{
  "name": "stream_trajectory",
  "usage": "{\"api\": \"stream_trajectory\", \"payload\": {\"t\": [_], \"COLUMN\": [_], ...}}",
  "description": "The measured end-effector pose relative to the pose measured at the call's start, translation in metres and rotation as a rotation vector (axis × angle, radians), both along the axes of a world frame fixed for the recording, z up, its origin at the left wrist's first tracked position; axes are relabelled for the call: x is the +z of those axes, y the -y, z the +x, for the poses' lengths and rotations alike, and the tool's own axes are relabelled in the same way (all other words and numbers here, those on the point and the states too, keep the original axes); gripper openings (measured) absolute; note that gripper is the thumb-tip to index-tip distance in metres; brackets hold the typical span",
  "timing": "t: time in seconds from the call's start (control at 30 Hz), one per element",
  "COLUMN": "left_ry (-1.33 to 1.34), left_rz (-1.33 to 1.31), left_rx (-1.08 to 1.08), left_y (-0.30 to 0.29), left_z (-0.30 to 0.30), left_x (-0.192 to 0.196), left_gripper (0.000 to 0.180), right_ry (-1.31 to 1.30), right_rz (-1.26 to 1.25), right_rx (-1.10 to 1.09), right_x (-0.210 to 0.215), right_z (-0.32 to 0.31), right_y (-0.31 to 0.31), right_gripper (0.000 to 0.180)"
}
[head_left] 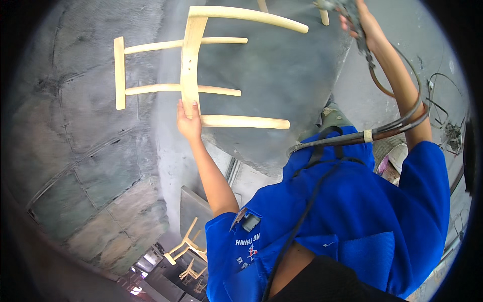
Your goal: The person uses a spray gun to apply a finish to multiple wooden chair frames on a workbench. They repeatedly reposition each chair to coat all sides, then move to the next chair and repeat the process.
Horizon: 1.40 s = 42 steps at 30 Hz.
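The person's left hand (189, 123) grasps a pale wooden frame (189, 75) at the lower end of its wide rail, thumb on the face and fingers around the left side. The frame lies over the left edge of a grey board (271, 65): two long arms reach right across the board, while two thinner rods pass the rail and run left to a short crossbar beyond that edge. Whether the frame rests on the board or is held clear of it cannot be told.

The right hand (371, 30) is clenched around a spray gun (347, 17) near the board's upper right corner; how far the trigger is pressed cannot be told. Pale haze shows left of the nozzle. Dark hoses (352, 138), bound with a light band (368, 136), cross in front of the blue shirt (392, 201) and loop by the right forearm. Further frames (190, 228) stand beyond the board's lower edge, at lower left.
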<state>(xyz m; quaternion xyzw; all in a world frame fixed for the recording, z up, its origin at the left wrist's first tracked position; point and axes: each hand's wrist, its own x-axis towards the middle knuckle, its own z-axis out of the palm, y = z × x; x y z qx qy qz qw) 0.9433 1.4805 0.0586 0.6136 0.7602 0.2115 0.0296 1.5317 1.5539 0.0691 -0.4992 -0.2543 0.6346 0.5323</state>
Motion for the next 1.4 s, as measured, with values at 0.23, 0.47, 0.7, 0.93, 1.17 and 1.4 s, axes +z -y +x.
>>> {"api": "stream_trajectory", "payload": {"t": [0.23, 0.47, 0.7, 0.93, 1.17, 1.4], "left_ry": [-0.135, 0.088, -0.233, -0.195, 0.215, 0.821], "left_rz": [-0.134, 0.019, 0.048, -0.126, -0.135, -0.211], "left_rx": [0.147, 0.153, -0.007, -0.078, 0.129, 0.239], "left_y": [-0.007, -0.014, 0.059, 0.056, 0.101, 0.216], "left_z": [-0.025, -0.016, 0.165, 0.199, 0.105, 0.140], "left_x": [-0.001, 0.000, -0.058, -0.121, -0.156, -0.149], "left_gripper": [0.057, 0.051, 0.047, 0.050, 0.054, 0.043], "right_ry": [0.386, 0.531, 0.140, 0.382, 0.866, 0.614], "right_rz": [-0.273, -0.377, -0.330, -0.295, 0.110, 0.237], "right_rx": [-0.266, -0.033, 0.286, 0.151, -0.006, 0.480], "right_x": [-0.068, -0.109, -0.098, -0.063, -0.014, -0.033], "right_z": [0.063, 0.035, -0.030, -0.030, -0.029, -0.087], "right_y": [0.100, 0.188, 0.226, 0.190, 0.119, 0.087], "right_gripper": [0.072, 0.047, 0.037, 0.041, 0.032, 0.044]}}
